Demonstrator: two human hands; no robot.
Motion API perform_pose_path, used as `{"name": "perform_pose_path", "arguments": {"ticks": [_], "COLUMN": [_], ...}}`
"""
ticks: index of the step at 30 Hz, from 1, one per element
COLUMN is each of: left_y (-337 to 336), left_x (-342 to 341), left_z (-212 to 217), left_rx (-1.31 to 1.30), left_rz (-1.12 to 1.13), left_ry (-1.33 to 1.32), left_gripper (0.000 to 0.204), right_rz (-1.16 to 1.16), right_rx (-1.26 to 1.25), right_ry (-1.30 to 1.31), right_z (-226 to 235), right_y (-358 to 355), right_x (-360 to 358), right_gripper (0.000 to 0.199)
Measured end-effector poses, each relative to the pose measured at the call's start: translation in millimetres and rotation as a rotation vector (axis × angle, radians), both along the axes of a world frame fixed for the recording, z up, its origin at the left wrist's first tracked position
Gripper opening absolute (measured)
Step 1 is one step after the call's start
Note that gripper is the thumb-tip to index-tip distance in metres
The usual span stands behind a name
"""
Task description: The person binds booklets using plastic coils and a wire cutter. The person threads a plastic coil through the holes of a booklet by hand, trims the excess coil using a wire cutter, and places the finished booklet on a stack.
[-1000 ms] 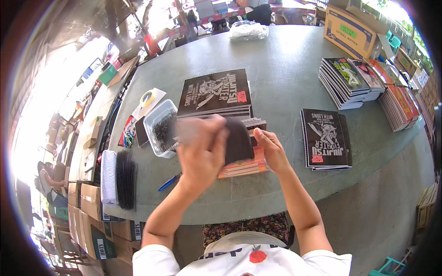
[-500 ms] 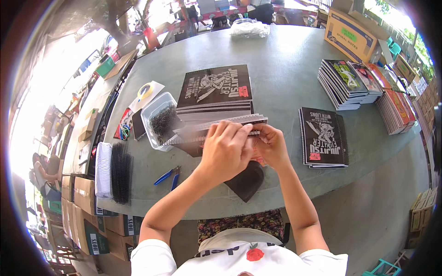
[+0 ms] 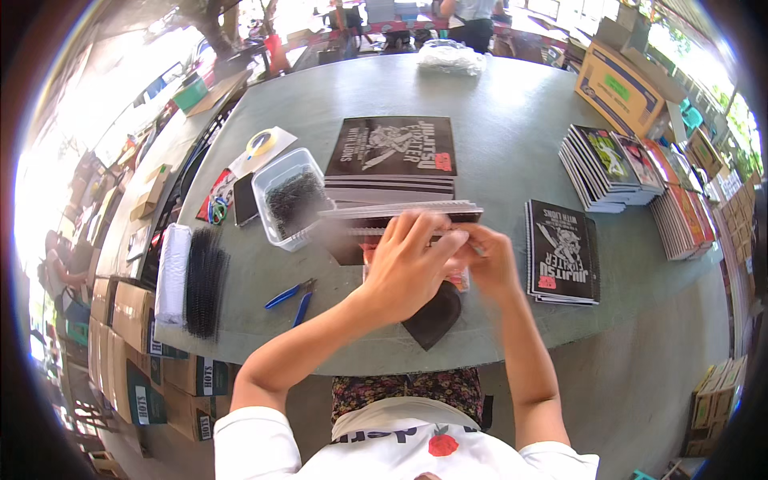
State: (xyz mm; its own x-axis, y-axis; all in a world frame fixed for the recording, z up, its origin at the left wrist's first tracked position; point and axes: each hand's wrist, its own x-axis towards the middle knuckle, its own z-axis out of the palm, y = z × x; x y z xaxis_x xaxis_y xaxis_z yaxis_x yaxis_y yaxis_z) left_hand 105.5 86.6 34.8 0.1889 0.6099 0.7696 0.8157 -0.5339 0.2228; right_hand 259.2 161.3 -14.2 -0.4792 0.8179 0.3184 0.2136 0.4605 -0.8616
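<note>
Both hands are at a spiral notebook [image 3: 456, 208] held with its bound edge up, just in front of a stack of dark-covered notebooks [image 3: 392, 148]. My left hand [image 3: 408, 264] lies over the near side of that edge, fingers bent and slightly smeared by motion. My right hand [image 3: 486, 254] pinches at the right end of the edge; its fingertips meet those of my left hand. The left end of the notebook is blurred. Under my wrists lies a dark, pointed flat piece [image 3: 434, 316]; its upper part is hidden by my hands.
Left of the stack is a clear plastic tub [image 3: 268, 212] of black coils. Blue-handled cutters [image 3: 290, 300], a bundle of black coils [image 3: 206, 284], a white roll [image 3: 172, 272] and yellow tape [image 3: 260, 144] lie leftward. Notebook piles [image 3: 562, 252] and a carton [image 3: 620, 88] stand right.
The view has shifted slightly. Both hands stay at the notebook's bound edge; my right fingers have closed in toward my left fingertips, and my left fingers have moved a little.
</note>
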Motion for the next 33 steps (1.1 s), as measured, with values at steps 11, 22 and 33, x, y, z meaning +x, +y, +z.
{"name": "perform_pose_path", "arguments": {"ticks": [11,22,33], "left_y": [-144,-101,-83], "left_x": [-176,-125,-128], "left_z": [-82,-11,-13], "left_rx": [-1.012,-0.935,-0.978], "left_rz": [0.598,0.179,0.254], "left_ry": [0.185,-1.019,-0.795], "left_gripper": [0.074,0.04,0.031], "right_rz": [0.296,0.281,0.433], "right_rx": [0.602,0.216,0.282], "right_ry": [-0.271,-0.232,-0.244], "right_z": [66,63,60], "right_y": [-53,-27,-24], "right_x": [-102,-163,-160], "right_gripper": [0.024,0.024,0.023]}}
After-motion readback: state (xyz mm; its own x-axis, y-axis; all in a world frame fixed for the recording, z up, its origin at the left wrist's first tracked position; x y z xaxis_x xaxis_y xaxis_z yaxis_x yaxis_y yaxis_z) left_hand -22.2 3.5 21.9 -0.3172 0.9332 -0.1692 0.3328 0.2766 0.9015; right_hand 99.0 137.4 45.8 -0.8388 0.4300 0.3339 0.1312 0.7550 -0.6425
